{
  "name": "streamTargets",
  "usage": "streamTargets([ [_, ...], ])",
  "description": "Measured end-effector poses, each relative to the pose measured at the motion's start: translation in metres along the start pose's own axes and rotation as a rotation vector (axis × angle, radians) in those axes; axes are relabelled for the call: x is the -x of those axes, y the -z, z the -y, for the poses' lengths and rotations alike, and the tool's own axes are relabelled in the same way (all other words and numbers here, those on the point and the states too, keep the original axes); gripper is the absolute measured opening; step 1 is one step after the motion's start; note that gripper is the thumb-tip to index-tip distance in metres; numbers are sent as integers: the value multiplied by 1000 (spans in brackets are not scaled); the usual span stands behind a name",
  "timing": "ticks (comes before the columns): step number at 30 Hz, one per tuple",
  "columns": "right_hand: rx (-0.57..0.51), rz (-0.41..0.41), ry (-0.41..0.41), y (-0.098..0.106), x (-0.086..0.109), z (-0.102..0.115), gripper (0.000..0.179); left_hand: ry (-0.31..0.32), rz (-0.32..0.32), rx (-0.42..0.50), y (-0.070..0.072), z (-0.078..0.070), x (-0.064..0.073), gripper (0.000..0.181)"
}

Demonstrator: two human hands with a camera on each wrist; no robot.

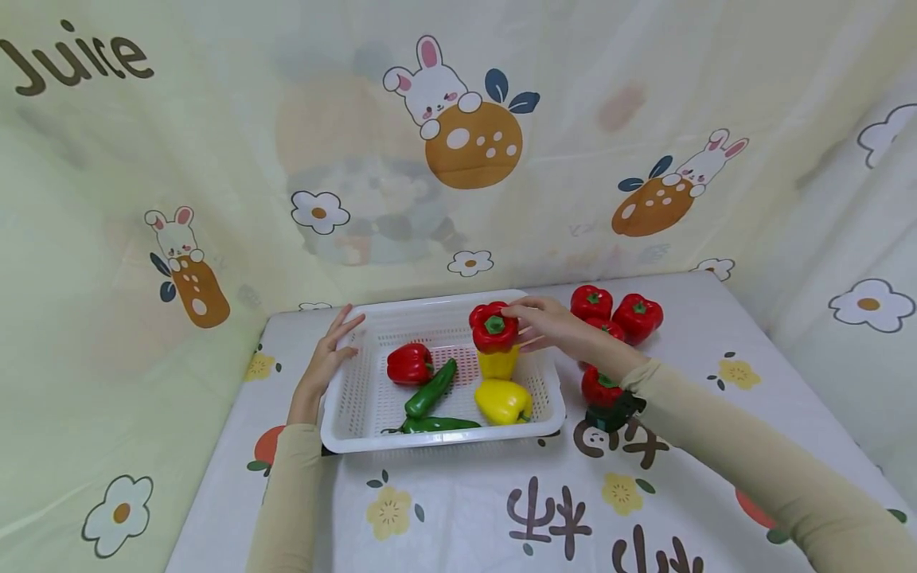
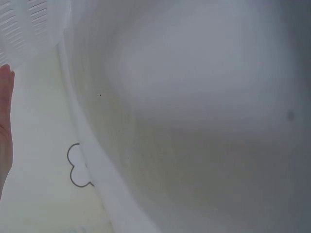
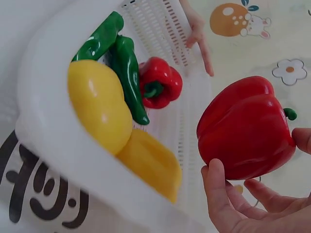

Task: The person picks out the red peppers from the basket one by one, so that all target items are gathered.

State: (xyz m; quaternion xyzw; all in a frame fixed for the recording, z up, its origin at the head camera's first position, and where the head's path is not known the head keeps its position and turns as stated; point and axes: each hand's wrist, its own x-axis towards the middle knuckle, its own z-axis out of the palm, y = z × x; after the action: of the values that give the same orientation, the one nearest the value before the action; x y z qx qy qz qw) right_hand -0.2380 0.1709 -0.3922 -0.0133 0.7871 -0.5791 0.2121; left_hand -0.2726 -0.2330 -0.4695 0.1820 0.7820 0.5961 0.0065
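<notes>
My right hand (image 1: 546,325) holds a red bell pepper (image 1: 494,328) by its side, up over the right part of the white plastic basket (image 1: 442,442). In the right wrist view, the fingers and thumb pinch this red pepper (image 3: 245,128) between them. Below it a yellow bell pepper (image 1: 499,364) is partly covered in the head view, and a second yellow bell pepper (image 1: 503,402) lies in front. Also in the basket are a red bell pepper (image 1: 409,364) and two green chili peppers (image 1: 431,390) (image 1: 440,425). My left hand (image 1: 325,362) rests at the basket's left rim, its fingers straight.
Several red bell peppers (image 1: 637,317) sit on the table right of the basket, some partly behind the right arm. A dark object (image 1: 609,415) is by the right wrist. A printed cloth covers the table (image 1: 458,509), and a printed curtain (image 1: 573,119) hangs behind.
</notes>
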Motion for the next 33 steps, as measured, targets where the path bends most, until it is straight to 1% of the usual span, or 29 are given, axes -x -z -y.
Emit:
streamTargets([
  [8,-26,-46,-14,24,7,-7,67,6,-2,11,0,0,1,56],
  [14,-26,-96,-14,46,19,-9,69,22,-1,12,-1,0,1,56],
  [19,-43,-120,-16,67,27,-13,72,29,-2,13,-1,-1,1,56],
  [25,-50,-155,-37,92,36,-26,75,13,-3,15,0,1,1,57],
  [30,-54,-168,-49,113,45,-40,78,29,-3,21,-1,1,1,56],
  [33,-56,-180,-57,125,50,-51,81,24,-3,17,-1,2,0,57],
])
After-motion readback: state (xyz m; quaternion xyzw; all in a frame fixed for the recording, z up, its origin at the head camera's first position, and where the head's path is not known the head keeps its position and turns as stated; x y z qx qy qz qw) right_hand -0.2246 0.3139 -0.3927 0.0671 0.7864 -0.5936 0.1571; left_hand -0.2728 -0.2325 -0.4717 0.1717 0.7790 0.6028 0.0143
